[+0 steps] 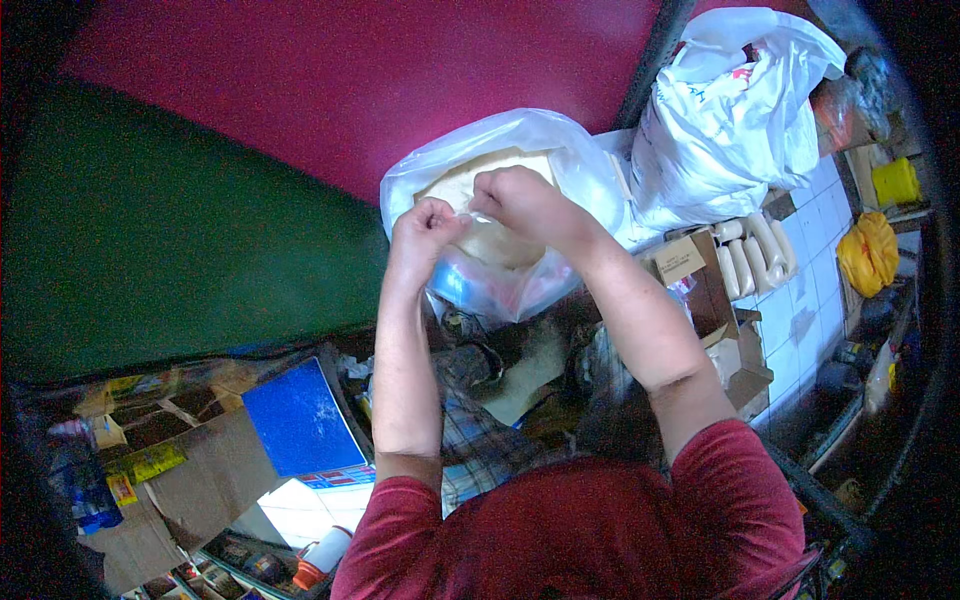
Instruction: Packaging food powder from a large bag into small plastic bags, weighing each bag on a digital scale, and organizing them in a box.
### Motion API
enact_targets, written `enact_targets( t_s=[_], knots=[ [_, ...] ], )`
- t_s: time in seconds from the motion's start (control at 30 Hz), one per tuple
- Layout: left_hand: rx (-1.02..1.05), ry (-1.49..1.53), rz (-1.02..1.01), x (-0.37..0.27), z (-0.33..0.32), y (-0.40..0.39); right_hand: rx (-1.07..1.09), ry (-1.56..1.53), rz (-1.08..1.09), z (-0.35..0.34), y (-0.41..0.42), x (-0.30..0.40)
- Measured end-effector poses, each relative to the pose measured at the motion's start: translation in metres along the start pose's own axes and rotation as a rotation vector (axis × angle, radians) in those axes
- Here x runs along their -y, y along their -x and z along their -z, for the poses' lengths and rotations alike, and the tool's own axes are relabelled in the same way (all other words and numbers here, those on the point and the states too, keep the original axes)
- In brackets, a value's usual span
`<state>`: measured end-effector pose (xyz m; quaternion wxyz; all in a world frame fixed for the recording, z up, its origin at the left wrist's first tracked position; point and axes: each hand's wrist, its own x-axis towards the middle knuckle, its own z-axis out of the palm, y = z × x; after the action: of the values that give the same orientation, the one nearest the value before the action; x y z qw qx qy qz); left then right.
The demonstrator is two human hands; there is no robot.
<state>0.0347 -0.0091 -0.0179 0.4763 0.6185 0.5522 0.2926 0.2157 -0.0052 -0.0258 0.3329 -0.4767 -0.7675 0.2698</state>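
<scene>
Before me stands a large clear plastic bag [577, 165] with its mouth spread wide and a pale, flour-like material [517, 251] inside. Over its opening, my left hand [426, 234] is curled, thumb and index finger pinched together. Close to its right, my right hand [516, 196] is bent into a loose fist, its fingers turned toward the left one. A small, thin, clear piece, perhaps plastic film, seems to run between the fingertips; it is too small and blurred to name.
A full white plastic sack [712, 142] stands right of the bag. Nearby are pale plastic bottles [754, 259] and an open cardboard box [742, 360]. Yellow bundles [868, 253] lie at far right. A blue folder or board [304, 420] rests on cardboard [217, 480] at lower left.
</scene>
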Motion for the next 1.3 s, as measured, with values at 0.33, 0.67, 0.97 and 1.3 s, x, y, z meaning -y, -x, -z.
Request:
enact_targets(
  t_s=[0.33,0.67,0.97,1.3],
  knots=[
    [-0.438,0.504,-0.115,0.028,-0.010,-0.012,0.236,-0.027,0.026,-0.021,-0.005,0.015],
    [-0.400,0.201,-0.177,0.016,-0.012,0.000,0.058,-0.058,-0.133,-0.023,-0.011,0.008],
    [-0.194,-0.467,-0.586,0.016,-0.027,-0.003,-0.085,0.174,-0.213,0.006,-0.011,-0.014],
    [-0.256,-0.488,-0.447,0.040,0.011,0.007,-0.126,-0.196,-0.343,-0.063,-0.030,0.006]
  ],
)
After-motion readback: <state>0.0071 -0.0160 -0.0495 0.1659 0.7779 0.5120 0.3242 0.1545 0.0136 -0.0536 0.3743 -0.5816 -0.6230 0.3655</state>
